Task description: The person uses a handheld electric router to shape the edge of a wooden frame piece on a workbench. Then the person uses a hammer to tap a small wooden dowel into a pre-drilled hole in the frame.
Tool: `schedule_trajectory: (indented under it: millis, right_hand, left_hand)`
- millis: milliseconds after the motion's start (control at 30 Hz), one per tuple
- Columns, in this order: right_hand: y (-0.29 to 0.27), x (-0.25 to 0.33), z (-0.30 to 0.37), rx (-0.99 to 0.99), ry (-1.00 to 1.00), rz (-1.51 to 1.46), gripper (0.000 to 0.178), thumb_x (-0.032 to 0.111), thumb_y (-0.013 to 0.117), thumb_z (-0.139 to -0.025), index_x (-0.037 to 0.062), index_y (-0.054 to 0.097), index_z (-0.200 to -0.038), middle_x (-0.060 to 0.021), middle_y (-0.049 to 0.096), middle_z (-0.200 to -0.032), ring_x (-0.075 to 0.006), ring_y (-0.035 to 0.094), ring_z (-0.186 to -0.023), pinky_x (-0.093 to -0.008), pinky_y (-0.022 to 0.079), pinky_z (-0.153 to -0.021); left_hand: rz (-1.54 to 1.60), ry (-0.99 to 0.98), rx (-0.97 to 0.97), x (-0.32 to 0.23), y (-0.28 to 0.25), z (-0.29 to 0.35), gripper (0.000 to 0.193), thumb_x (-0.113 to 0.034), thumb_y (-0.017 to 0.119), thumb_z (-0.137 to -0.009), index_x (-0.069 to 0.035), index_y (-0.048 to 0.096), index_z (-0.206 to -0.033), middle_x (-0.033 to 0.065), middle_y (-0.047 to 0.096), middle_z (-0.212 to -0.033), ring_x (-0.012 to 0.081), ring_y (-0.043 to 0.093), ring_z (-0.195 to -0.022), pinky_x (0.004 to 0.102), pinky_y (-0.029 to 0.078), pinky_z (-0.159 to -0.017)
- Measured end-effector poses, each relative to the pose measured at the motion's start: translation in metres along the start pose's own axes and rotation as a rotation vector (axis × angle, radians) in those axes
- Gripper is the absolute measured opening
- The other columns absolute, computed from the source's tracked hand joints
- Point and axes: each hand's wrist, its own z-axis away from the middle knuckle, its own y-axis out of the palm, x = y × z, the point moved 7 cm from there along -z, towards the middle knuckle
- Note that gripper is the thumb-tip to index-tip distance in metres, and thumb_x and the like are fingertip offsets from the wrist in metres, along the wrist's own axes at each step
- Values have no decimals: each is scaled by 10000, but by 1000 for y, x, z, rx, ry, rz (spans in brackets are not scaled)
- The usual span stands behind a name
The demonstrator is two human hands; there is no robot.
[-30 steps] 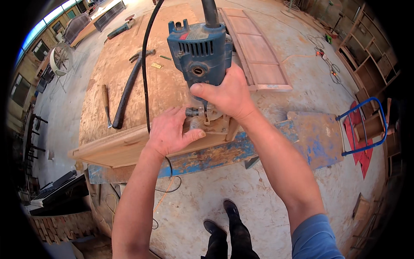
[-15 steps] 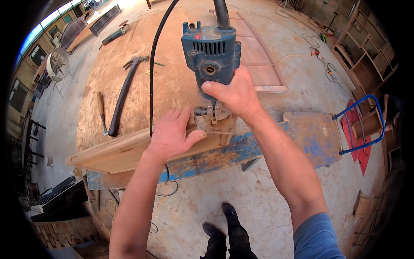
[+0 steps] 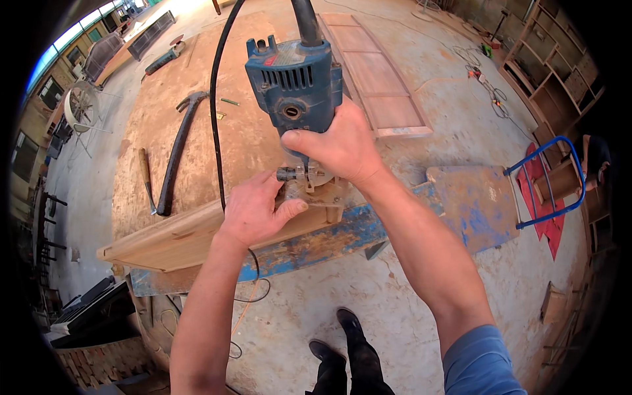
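Observation:
A blue trim router [image 3: 293,85] stands upright on the edge of a pale wooden panel [image 3: 178,240]. My right hand [image 3: 339,141] wraps round its lower body, the thumb across the near side. The router's clear base [image 3: 322,196] rests on the panel's end, beside a black knob [image 3: 286,174]. My left hand [image 3: 253,209] lies over the panel's top edge just left of the base, fingers stretched forward and thumb spread toward it. Its fingertips are partly hidden beside the knob. The cutting bit cannot be made out.
On the dusty workbench [image 3: 151,105] lie a claw hammer [image 3: 178,151], a chisel [image 3: 146,178] and an angle grinder [image 3: 164,58]. A black cable [image 3: 214,99] hangs close left of the router. A blue-handled trolley [image 3: 480,204] and a framed panel [image 3: 382,72] stand to the right.
The router and my right hand have shifted a little left in the picture, and the router tilts slightly more. My left hand stays beside the base; the whole view has turned slightly.

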Motion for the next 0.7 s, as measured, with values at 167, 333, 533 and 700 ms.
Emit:
schedule_trajectory:
  millis: [167,333,533,700]
  right_hand:
    - [1,-3,0,2,-7,-1,434,208,815,-697,11,670,-1055,-47,711,-951,-130,617,-861,-322,526,-802]
    - [1,-6,-2,-25,-18,9,552,280,867,-651,21,661,-1092,-126,738,-964,-227,686,-857,-357,548,-828]
    - [0,-6,-1,-26,-25,-9,556,295,864,-648,29,663,-1094,-125,736,-958,-238,686,-854,-360,549,-825]
    - [0,-6,-1,-27,-39,-11,550,289,862,-644,30,666,-1089,-123,731,-956,-248,686,-859,-360,548,-822]
  left_hand:
    - [-33,-17,35,0,1,-1,663,-697,565,-884,-77,652,-1102,159,649,-927,398,645,-875,487,508,-714]
    - [-49,-28,34,3,2,0,655,-695,568,-883,-71,652,-1065,160,646,-914,399,643,-866,487,505,-711]
    - [-51,-15,15,0,2,-1,656,-695,572,-880,-70,653,-1061,164,644,-900,400,643,-861,485,503,-705]
    - [-60,-19,-3,0,1,0,671,-707,575,-869,-51,665,-984,160,631,-875,392,640,-843,480,500,-695]
